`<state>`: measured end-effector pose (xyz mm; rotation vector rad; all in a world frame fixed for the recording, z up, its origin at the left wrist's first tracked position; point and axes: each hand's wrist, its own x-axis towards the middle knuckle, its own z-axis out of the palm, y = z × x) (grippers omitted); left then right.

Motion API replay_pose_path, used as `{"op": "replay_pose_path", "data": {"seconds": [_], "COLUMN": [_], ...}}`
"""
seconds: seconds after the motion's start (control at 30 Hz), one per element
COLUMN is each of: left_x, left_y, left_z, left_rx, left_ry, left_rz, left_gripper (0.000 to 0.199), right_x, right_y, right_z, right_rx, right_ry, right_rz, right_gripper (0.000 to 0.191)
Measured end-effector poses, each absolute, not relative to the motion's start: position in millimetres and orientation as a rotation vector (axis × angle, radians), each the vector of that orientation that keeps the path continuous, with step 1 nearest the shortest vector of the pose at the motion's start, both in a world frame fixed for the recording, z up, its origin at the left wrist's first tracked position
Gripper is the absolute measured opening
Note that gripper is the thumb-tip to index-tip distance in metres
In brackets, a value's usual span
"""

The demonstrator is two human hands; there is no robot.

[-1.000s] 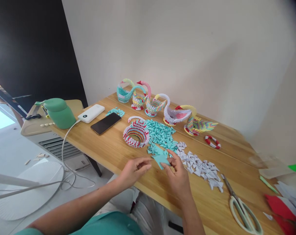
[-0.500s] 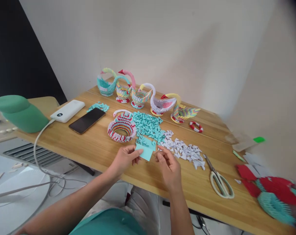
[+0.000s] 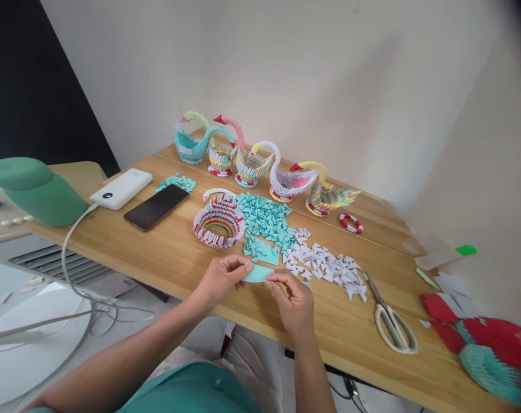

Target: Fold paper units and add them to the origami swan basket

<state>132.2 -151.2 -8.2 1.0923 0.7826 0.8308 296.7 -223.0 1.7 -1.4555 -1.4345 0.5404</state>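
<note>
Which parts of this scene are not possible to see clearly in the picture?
- Teal paper, head view: both ends covered by the left hand and right hand, so its fold cannot be told.
- Red and teal paper model, head view: blurred and cut by the right edge.
- Green object, head view: cut by the left edge.
- Phone screen: dark, nothing readable.

Home craft table (image 3: 166, 252), paper swans (image 3: 252, 163)
</note>
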Motion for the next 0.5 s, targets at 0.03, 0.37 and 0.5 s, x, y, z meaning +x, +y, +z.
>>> {"op": "replay_pose_path", "data": {"seconds": [0.03,0.37,0.5], "left_x": [131.9,121.1,124.1], "left_y": [-151.6,-164.5,-165.8], "left_z": [-8.2,-9.1,-13.2], "left_rx": [1.114,1.209,1.261], "left_ry": [0.787,0.610,0.737], "left_rz": [0.841,0.834,0.863], "left_gripper": [0.039,0.042,0.030], "right_x": [296.7,288.3,285.2], "right_y": [-222.6,-221.7,-223.6], "right_z": [-0.1,-9.7,-9.9], "right_rx": [-1.454,-1.434,-1.427], "right_ry": [-1.409,-1.094,-1.020], "right_rz": [0.554,0.673,0.699], "right_gripper": [0.010,0.015,0.020]}}
